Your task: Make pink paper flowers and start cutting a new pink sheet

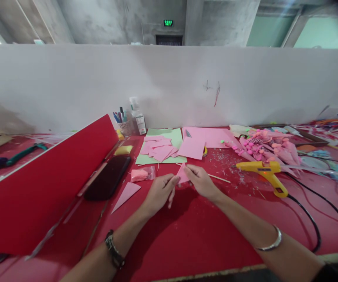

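Observation:
Between my two hands, a small folded piece of pink paper [182,174] is held above the red table. My left hand [161,190] pinches its left side, and my right hand [200,181] grips its right edge. Behind them a thin wooden stick [219,178] lies on the table, partly hidden by my right hand. To the left are a folded pink paper cone [126,196] and a small clear bag [143,174] with something pink inside. Several pink paper pieces [159,149] are piled on a green sheet [145,158] beyond my hands.
A yellow hot glue gun [261,169] with a black cord lies at the right, near a heap of pink paper bundles [270,144]. A dark phone [108,178] and an upright red panel [48,176] stand left. Pens in a cup [124,127] and a pump bottle [139,117] are behind.

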Motion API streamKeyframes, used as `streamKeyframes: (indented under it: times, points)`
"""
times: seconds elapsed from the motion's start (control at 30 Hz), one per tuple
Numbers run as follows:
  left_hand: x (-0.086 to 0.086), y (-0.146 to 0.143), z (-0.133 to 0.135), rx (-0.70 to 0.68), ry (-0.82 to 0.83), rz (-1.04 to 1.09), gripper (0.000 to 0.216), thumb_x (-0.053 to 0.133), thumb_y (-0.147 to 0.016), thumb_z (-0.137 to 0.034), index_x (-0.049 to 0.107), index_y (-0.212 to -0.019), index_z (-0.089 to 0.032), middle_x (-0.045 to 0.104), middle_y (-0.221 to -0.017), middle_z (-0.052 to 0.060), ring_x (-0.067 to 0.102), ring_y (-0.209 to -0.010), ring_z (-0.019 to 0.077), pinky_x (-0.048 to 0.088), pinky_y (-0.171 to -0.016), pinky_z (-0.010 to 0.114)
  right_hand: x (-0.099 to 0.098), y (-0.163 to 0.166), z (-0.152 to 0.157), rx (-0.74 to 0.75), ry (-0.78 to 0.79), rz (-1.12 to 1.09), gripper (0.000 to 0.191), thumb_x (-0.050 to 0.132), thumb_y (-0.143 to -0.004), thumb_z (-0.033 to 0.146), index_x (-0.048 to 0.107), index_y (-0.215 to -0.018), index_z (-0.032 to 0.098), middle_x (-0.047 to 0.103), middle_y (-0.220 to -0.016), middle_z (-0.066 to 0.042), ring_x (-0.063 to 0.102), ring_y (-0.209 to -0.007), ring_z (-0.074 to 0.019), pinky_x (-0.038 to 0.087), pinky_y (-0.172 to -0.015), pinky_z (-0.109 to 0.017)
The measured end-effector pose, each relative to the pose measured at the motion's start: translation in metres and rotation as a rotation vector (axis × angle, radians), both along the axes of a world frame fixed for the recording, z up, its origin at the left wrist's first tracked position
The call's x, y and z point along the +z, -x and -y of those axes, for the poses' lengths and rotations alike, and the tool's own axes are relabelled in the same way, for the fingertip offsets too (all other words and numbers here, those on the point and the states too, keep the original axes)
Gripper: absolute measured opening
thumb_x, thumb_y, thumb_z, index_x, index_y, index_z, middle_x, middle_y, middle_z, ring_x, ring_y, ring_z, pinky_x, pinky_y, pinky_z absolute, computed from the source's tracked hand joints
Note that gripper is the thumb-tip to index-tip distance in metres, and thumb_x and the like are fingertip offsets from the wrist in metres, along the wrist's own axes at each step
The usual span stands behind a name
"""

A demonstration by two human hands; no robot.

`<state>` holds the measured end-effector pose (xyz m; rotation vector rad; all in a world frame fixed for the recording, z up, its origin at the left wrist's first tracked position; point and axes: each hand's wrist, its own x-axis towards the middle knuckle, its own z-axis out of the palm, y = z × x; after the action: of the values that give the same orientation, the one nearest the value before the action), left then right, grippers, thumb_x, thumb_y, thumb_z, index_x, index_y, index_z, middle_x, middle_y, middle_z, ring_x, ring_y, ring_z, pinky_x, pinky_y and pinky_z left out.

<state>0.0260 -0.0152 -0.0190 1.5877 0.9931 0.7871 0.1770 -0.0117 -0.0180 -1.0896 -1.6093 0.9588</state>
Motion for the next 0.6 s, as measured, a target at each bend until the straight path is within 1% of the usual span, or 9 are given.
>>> streamKeyframes:
  times: [0.13, 0.2, 0.27, 0.37, 0.43, 0.47, 0.5, 0.53, 0.6]
  points:
    - [0.0, 0.001, -0.001, 0.03, 0.0, 0.015, 0.038, 0.039, -0.082, -0.047, 0.046, -0.062, -0.016, 0.037, -0.03, -0.011, 0.034, -0.022, 0.0045, 0.024, -0.028, 0.014, 0.0, 0.002, 0.002, -0.057, -0.074, 0.017, 0.038, 0.036, -0.084, 0.044, 0.033, -0.056, 0.018, 0.029, -0.051, 0.006, 0.028, -0.047, -0.0072, 0.024, -0.045, -0.02]
    - [0.001, 0.001, -0.001, 0.044, -0.012, 0.021, 0.039, 0.04, -0.081, -0.048, 0.044, -0.059, -0.016, 0.037, -0.029, -0.01, 0.035, -0.022, 0.0044, 0.024, -0.028, 0.014, -0.001, 0.002, 0.003, -0.085, -0.063, 0.013, 0.04, 0.036, -0.083, 0.046, 0.031, -0.054, 0.019, 0.026, -0.049, 0.006, 0.026, -0.046, -0.0072, 0.023, -0.044, -0.021]
    - [0.002, 0.003, -0.002, 0.063, -0.023, 0.02, 0.04, 0.04, -0.08, -0.049, 0.043, -0.057, -0.017, 0.037, -0.029, -0.01, 0.035, -0.022, 0.0046, 0.024, -0.027, 0.014, -0.003, 0.0, 0.001, -0.117, -0.028, -0.033, 0.042, 0.037, -0.082, 0.048, 0.03, -0.052, 0.019, 0.026, -0.047, 0.007, 0.027, -0.044, -0.0071, 0.024, -0.044, -0.021]
    - [0.0, 0.008, -0.009, 0.134, -0.053, 0.007, 0.04, 0.039, -0.08, -0.05, 0.041, -0.057, -0.018, 0.036, -0.029, -0.01, 0.034, -0.021, 0.0053, 0.023, -0.027, 0.015, -0.006, -0.008, -0.007, -0.27, -0.03, -0.113, 0.044, 0.032, -0.084, 0.048, 0.029, -0.051, 0.02, 0.029, -0.044, 0.006, 0.029, -0.041, -0.0074, 0.027, -0.043, -0.021]
    - [-0.002, 0.012, -0.015, 0.188, -0.116, -0.038, 0.04, 0.036, -0.081, -0.05, 0.041, -0.057, -0.018, 0.034, -0.029, -0.01, 0.033, -0.022, 0.0063, 0.024, -0.029, 0.017, -0.007, -0.015, -0.012, -0.373, -0.077, -0.032, 0.044, 0.024, -0.087, 0.046, 0.027, -0.051, 0.021, 0.029, -0.042, 0.006, 0.031, -0.04, -0.0078, 0.029, -0.042, -0.02]
    - [-0.003, 0.014, -0.018, 0.205, -0.162, -0.076, 0.04, 0.034, -0.082, -0.049, 0.042, -0.057, -0.018, 0.034, -0.029, -0.01, 0.033, -0.023, 0.0071, 0.026, -0.03, 0.018, -0.007, -0.017, -0.014, -0.394, -0.102, 0.039, 0.043, 0.02, -0.088, 0.044, 0.027, -0.052, 0.021, 0.029, -0.042, 0.006, 0.031, -0.039, -0.008, 0.029, -0.042, -0.02]
    - [-0.005, 0.015, -0.021, 0.212, -0.212, -0.115, 0.04, 0.033, -0.083, -0.048, 0.043, -0.057, -0.018, 0.035, -0.031, -0.008, 0.036, -0.026, 0.0081, 0.03, -0.033, 0.019, -0.008, -0.019, -0.015, -0.395, -0.123, 0.112, 0.043, 0.019, -0.088, 0.042, 0.028, -0.052, 0.021, 0.029, -0.042, 0.006, 0.032, -0.039, -0.0082, 0.029, -0.041, -0.02]
    - [-0.006, 0.016, -0.023, 0.218, -0.26, -0.148, 0.039, 0.034, -0.083, -0.046, 0.046, -0.059, -0.018, 0.041, -0.035, -0.007, 0.042, -0.033, 0.0097, 0.035, -0.039, 0.021, -0.008, -0.019, -0.015, -0.384, -0.142, 0.175, 0.042, 0.02, -0.088, 0.041, 0.03, -0.053, 0.021, 0.031, -0.043, 0.006, 0.033, -0.04, -0.0085, 0.029, -0.041, -0.02]
    - [-0.009, 0.017, -0.025, 0.25, -0.367, -0.184, 0.032, 0.037, -0.083, -0.042, 0.053, -0.072, -0.017, 0.057, -0.058, 0.0, 0.056, -0.058, 0.0142, 0.044, -0.059, 0.026, -0.007, -0.018, -0.016, -0.336, -0.178, 0.268, 0.037, 0.028, -0.086, 0.039, 0.038, -0.057, 0.019, 0.038, -0.047, 0.005, 0.039, -0.044, -0.0091, 0.032, -0.044, -0.02]
